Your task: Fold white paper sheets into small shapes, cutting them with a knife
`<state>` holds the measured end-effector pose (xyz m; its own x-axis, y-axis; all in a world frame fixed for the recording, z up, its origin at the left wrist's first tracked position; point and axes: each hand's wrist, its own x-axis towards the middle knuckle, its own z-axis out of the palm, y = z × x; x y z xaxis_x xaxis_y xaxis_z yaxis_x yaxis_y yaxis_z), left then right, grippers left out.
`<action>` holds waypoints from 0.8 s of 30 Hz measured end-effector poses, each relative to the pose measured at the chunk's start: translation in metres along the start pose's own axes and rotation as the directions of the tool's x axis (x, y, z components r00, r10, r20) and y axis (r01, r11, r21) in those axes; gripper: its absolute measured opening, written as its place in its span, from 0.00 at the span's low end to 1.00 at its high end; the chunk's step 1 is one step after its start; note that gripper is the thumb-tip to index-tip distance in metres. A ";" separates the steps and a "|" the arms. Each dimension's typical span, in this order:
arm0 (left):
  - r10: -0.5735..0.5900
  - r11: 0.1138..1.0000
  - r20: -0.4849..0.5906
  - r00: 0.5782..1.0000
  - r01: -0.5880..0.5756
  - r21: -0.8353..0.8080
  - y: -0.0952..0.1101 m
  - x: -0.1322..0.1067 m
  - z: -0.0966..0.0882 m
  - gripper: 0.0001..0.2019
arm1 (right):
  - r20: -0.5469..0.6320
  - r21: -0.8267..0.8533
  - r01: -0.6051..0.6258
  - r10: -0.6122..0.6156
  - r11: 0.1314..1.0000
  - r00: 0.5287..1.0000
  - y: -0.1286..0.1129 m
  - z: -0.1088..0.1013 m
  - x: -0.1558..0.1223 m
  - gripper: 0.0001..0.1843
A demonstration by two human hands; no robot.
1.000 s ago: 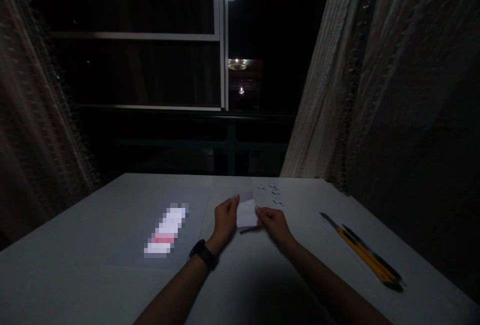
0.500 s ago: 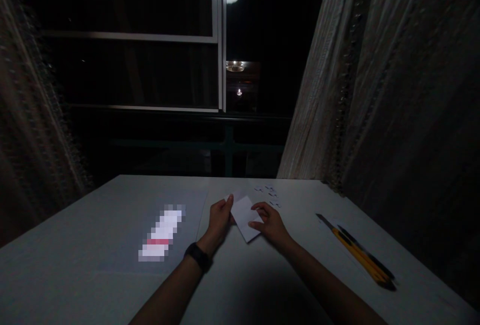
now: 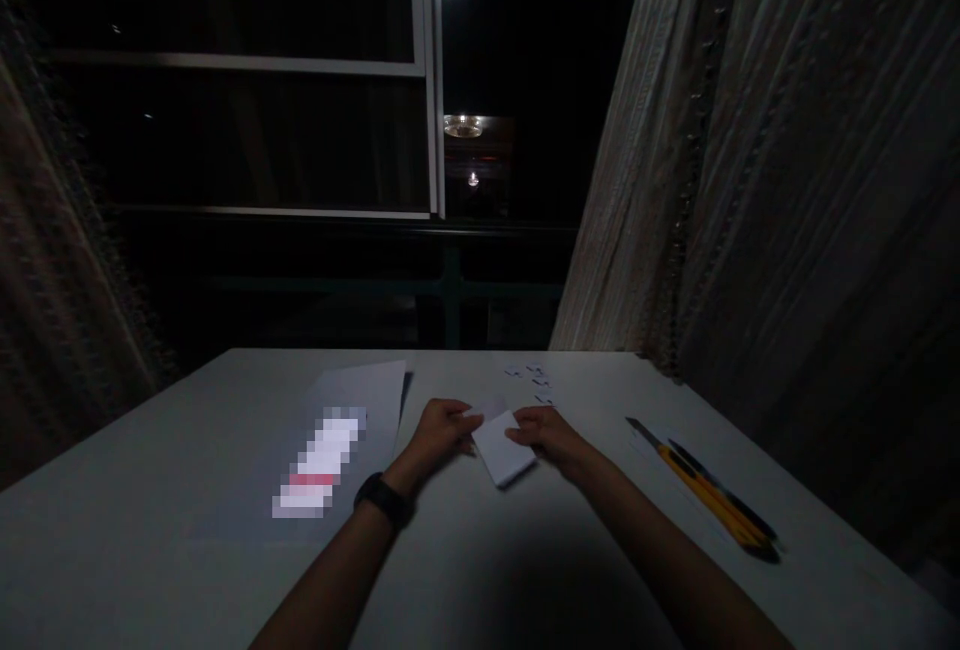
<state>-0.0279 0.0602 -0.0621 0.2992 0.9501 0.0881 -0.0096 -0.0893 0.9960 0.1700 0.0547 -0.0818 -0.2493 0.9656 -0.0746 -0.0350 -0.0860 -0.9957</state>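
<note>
A small white folded paper [image 3: 504, 450] is held between both hands, a little above the table. My left hand [image 3: 444, 428] pinches its upper left side, thumb on top, with a dark watch [image 3: 384, 500] on the wrist. My right hand [image 3: 549, 435] grips the paper's right side, thumb on its face and the other fingers at the edge. Just beyond the hands lie several small paper pieces [image 3: 536, 382] with dark marks. The paper's underside is hidden.
On the right of the white table [image 3: 150, 490] lie a yellow utility knife [image 3: 709, 495] and a dark pen [image 3: 724, 490]. A large paper sheet [image 3: 375, 400] is on the left, with a bright pixelated patch [image 3: 319, 465]. Curtains [image 3: 622, 180] flank the dark window.
My left thumb has come down across the paper's upper left, and my right fingers have closed on its right side. The large sheet's far edge has lifted. The view has shifted slightly.
</note>
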 end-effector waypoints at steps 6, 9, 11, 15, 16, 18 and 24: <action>-0.034 0.999 0.094 0.995 0.033 0.006 0.007 -0.002 -0.004 0.16 | -0.002 -0.012 0.079 -0.079 0.997 0.997 -0.005 -0.005 -0.001 0.21; -0.032 0.998 0.102 0.994 0.037 -0.051 0.006 -0.001 -0.005 0.18 | 0.004 -0.010 0.088 -0.088 0.996 0.996 -0.006 -0.006 -0.001 0.22; -0.043 0.994 0.082 0.996 0.051 -0.101 0.004 0.000 -0.006 0.20 | -0.014 0.000 0.090 -0.090 0.996 0.996 -0.006 -0.006 -0.001 0.23; -0.126 0.970 0.135 0.983 0.151 -0.190 0.001 0.000 -0.011 0.21 | -0.056 0.057 0.097 -0.094 0.994 0.994 -0.008 -0.006 -0.001 0.22; -0.139 0.965 0.151 0.979 0.168 -0.201 0.000 0.000 -0.012 0.20 | -0.059 0.069 0.095 -0.090 0.993 0.994 -0.008 -0.006 -0.001 0.21; -0.141 0.964 0.145 0.979 0.169 -0.203 -0.002 -0.001 -0.011 0.15 | -0.058 0.081 0.084 -0.080 0.993 0.995 -0.010 -0.006 -0.002 0.18; 0.053 0.997 0.064 0.997 -0.056 0.044 -0.005 -0.001 0.001 0.15 | -0.054 0.065 0.098 -0.095 0.993 0.994 -0.011 -0.002 -0.006 0.18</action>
<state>-0.0270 0.0588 -0.0671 0.3589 0.9229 0.1393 0.0155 -0.1551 0.9878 0.1739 0.0502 -0.0707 -0.1919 0.9813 0.0170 -0.1217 -0.0065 -0.9925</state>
